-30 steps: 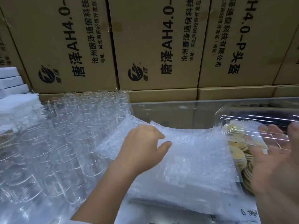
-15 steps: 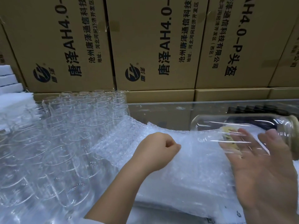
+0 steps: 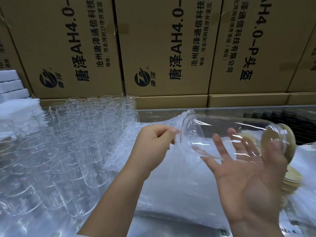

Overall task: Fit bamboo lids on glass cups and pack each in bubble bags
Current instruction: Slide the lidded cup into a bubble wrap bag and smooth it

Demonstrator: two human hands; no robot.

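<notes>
Sideways, cup [image 3: 222, 134] on right fingers [image 3: 217, 165], bag [image 3: 177, 120] pinched

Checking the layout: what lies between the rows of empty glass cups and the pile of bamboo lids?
Head view: the stack of bubble bags fills that stretch; the left hand pinches its top edge.

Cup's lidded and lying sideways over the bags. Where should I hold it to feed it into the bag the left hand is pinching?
Hold the glass cup at its bamboo lid end, from the right and underneath. It lies on its side, bare base pointing left at the bubble bag the left hand pinches, so that end should stay free.
</notes>
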